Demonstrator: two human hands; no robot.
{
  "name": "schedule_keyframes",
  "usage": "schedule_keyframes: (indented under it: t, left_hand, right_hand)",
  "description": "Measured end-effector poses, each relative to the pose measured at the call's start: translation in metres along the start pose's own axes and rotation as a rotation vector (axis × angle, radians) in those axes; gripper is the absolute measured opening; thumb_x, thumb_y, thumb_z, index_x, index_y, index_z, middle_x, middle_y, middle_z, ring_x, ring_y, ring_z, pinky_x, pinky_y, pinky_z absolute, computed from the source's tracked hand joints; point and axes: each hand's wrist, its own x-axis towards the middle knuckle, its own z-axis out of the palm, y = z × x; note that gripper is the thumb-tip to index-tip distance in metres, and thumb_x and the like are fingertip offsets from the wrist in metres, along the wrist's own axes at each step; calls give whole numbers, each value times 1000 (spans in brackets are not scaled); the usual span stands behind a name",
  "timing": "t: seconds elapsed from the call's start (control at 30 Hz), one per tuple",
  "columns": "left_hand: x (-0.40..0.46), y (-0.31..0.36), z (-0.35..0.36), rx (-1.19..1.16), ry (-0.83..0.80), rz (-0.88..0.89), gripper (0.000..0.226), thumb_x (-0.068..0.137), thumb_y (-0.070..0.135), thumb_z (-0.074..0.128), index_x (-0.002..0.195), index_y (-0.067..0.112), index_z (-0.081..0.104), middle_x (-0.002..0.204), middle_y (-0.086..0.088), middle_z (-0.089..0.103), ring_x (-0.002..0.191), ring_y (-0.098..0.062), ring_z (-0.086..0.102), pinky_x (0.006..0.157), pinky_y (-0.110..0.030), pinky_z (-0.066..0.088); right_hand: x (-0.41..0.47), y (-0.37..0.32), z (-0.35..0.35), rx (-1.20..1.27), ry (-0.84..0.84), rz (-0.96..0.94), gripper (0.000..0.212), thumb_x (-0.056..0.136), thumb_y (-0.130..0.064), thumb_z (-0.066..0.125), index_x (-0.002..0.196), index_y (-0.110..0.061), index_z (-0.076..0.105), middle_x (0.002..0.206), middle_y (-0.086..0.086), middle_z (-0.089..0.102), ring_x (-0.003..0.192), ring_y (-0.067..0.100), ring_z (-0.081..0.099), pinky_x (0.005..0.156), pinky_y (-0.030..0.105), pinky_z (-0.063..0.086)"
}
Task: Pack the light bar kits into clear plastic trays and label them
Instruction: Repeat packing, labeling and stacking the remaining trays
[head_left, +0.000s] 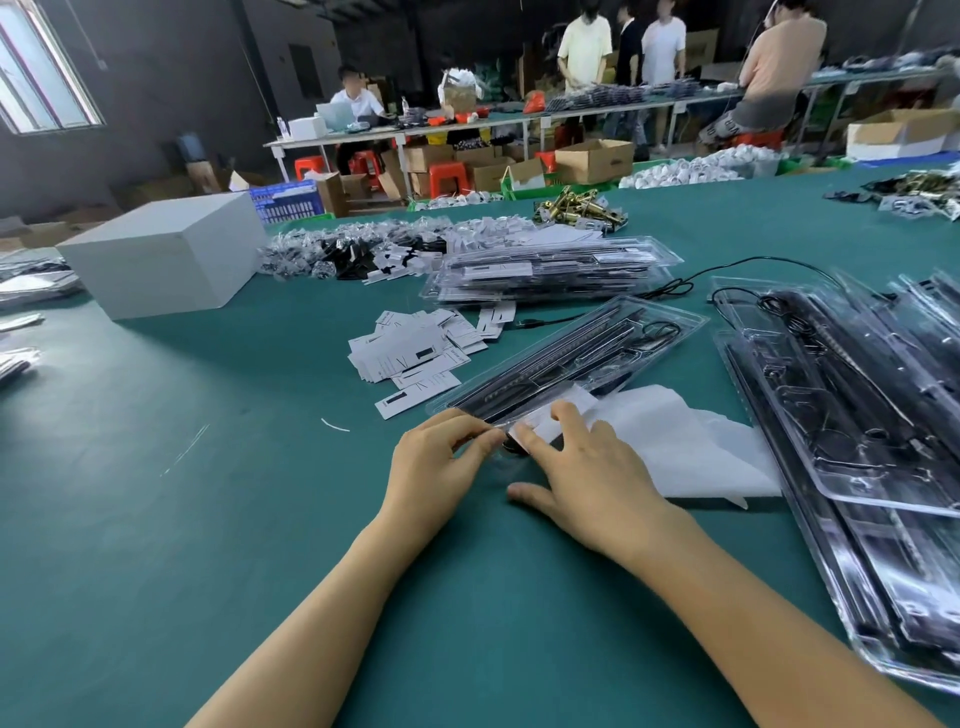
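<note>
From the head view, a clear tray (576, 358) with a black light bar kit lies slanted on the green table (156, 519). The left hand (436, 462) pinches its near end; the right hand (582, 473), fingers straight, presses a white label (545, 423) there. Loose labels (415, 348) lie just left, white sheets (691, 447) right, filled trays (852, 415) beyond.

Your left hand (434, 462) and right hand (587, 467) cover the near end of the clear tray (576, 353), so you cannot see what your fingertips pinch there. The tray stack (857, 467) at your right runs off the frame edge, blurred. Print on the label cards (415, 348) is too small to read.
</note>
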Motion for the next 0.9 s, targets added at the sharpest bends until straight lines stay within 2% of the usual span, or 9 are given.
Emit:
schedule_keyframes:
  t: [0.13,0.23,0.37,0.57,0.67,0.8,0.9]
  left_hand:
    - [0,0,0,17,-26,3,6,85,19,72,79,20,74,76,18,63,74,3,57,67,-13,41]
    - [-1,1,-2,30,-52,10,7,85,21,72,78,19,73,79,14,66,77,0,58,68,-17,42]
    - [-1,2,-3,44,-79,22,8,85,21,72,77,19,72,82,12,66,79,-2,59,69,-17,43]
    - [-2,1,-6,94,-153,111,4,85,19,71,81,18,71,88,13,64,82,-3,59,77,-26,47]
    - [-3,2,-6,112,-163,136,11,84,26,71,85,15,69,89,10,63,83,-9,60,76,-33,49]
    - [-5,1,-7,230,-251,163,50,70,59,75,96,19,61,97,12,59,88,-5,56,76,-22,44]
    - [-4,-1,-8,229,-235,185,41,74,48,76,99,19,61,101,13,59,92,-6,56,77,-24,44]
  right_hand:
    - [-1,-2,2,-27,-58,25,74,89,-71,30,151,-35,11,159,-1,10,124,36,32,95,38,39]
    - [1,4,1,30,-104,14,83,87,-73,29,153,-27,6,161,-9,4,127,34,31,102,37,36]
    - [3,10,1,47,-135,-23,88,84,-78,25,153,-26,4,160,-12,-2,131,30,34,101,37,38]
    - [6,16,-1,123,-201,-47,89,84,-76,35,153,-27,7,160,-14,-5,134,30,28,109,38,32]
    - [11,20,-4,282,-262,9,79,87,-67,45,152,-32,15,159,-17,-3,140,29,23,113,41,25]
    - [12,14,-2,415,-184,103,66,91,-50,53,149,-33,27,159,-14,10,138,31,22,112,36,21]
    - [8,8,2,406,-49,124,55,91,-39,56,143,-29,40,144,0,19,127,28,27,107,34,28]
